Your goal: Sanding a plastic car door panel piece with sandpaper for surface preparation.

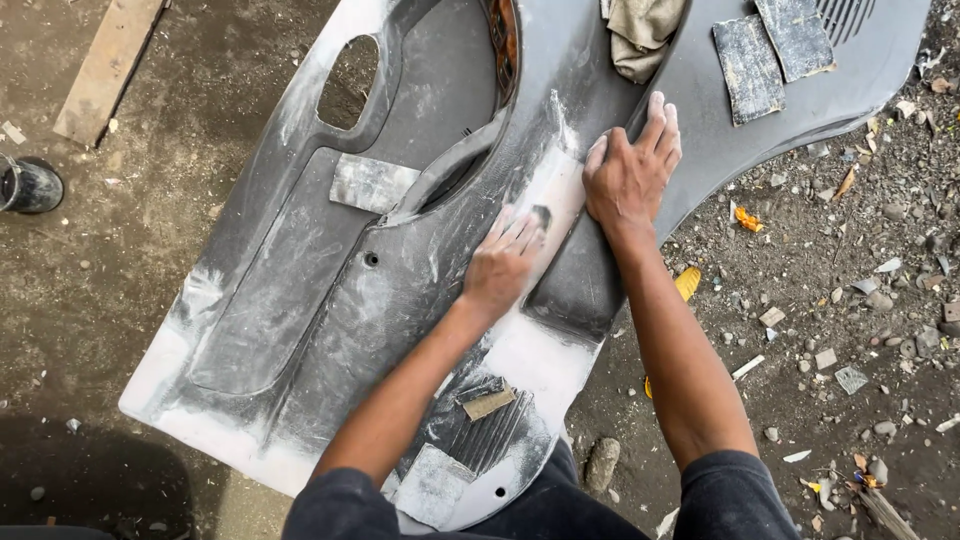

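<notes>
A large grey plastic car door panel [300, 290] lies on the ground, dusted white in patches. My left hand [503, 262] presses flat on a white-sanded strip near the panel's middle, with a small piece of sandpaper under the fingers. My right hand [630, 175] rests flat on the panel's raised ridge just to the right, fingers together and pointing away from me. Both forearms reach forward from the bottom of the view.
Two grey sandpaper sheets [770, 50] and a crumpled cloth [640, 35] lie on the panel's far end. More sandpaper pieces [370, 183] rest on it. Dirt ground with stones and litter [850, 300] surrounds it; a wooden plank [105, 65] and a dark boot [30, 187] lie left.
</notes>
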